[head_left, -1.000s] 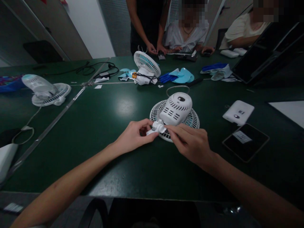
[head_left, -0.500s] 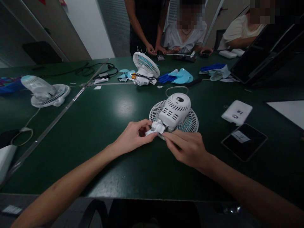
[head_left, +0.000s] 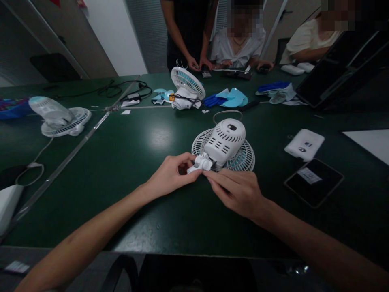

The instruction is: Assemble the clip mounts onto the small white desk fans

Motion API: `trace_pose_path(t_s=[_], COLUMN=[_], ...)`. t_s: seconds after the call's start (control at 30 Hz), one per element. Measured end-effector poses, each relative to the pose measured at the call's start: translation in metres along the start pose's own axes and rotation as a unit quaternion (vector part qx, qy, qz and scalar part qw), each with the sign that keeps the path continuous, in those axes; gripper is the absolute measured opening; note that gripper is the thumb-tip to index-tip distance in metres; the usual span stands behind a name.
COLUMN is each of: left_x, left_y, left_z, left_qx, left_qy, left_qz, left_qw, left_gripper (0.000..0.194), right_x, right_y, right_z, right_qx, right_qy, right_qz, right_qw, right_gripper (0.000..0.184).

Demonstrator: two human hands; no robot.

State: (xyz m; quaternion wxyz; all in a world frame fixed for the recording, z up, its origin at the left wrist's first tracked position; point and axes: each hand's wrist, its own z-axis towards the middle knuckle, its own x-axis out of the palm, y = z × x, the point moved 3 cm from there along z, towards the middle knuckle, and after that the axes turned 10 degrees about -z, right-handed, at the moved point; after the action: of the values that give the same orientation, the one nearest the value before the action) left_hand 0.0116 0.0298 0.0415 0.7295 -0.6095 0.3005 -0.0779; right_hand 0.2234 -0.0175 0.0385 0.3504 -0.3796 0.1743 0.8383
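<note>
A white electric fan (head_left: pixel 226 140) lies face down on the green table, its grille under the motor housing. At the fan's near end is a white clip-like bracket (head_left: pixel 203 162). My left hand (head_left: pixel 173 172) pinches the left side of this bracket between thumb and fingers. My right hand (head_left: pixel 237 188) reaches in from the right, its fingertips pressed together at the bracket's lower edge, close to the left thumb. Whether a small part sits between those right fingertips is hidden.
A second fan (head_left: pixel 187 91) stands farther back beside light-blue fan blades (head_left: pixel 235 97). Another fan (head_left: pixel 60 117) lies at left, beyond a metal strip. To the right are a white power bank (head_left: pixel 304 144) and a dark tablet-like device (head_left: pixel 314 182). Several people are across the table.
My right fingertips have shifted slightly left along the bracket, nearer my left thumb. My left hand keeps its hold, and the fan stays in place.
</note>
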Motion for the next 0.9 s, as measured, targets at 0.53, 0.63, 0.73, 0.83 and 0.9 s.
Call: trace_pose_path(t_s=[0.53, 0.63, 0.73, 0.83, 0.9], left_x=[0.0, -0.001, -0.001, -0.001, -0.001], left_y=[0.0, 0.0, 0.001, 0.001, 0.002], left_z=[0.0, 0.0, 0.0, 0.0, 0.0], left_qx=[-0.008, -0.004, -0.002, -0.006, -0.008], left_qy=[0.002, -0.005, -0.002, -0.001, 0.0], left_qz=[-0.001, 0.0, -0.002, -0.001, -0.001], left_qw=[1.0, 1.0, 1.0, 1.0, 1.0], left_gripper=[0.032, 0.033, 0.033, 0.033, 0.033], right_x=[-0.001, 0.002, 0.004, 0.001, 0.0], right_y=[-0.013, -0.011, -0.006, -0.008, -0.012], right_z=[0.001, 0.0, -0.001, 0.0, 0.001], right_qx=[0.044, 0.004, -0.015, 0.017, 0.037], right_qy=[-0.003, 0.024, 0.021, 0.0, -0.007], right_qz=[-0.026, -0.008, 0.016, 0.003, -0.015], right_qw=[0.999, 1.0, 1.0, 1.0, 0.999], right_gripper=[0.022, 0.02, 0.026, 0.029, 0.026])
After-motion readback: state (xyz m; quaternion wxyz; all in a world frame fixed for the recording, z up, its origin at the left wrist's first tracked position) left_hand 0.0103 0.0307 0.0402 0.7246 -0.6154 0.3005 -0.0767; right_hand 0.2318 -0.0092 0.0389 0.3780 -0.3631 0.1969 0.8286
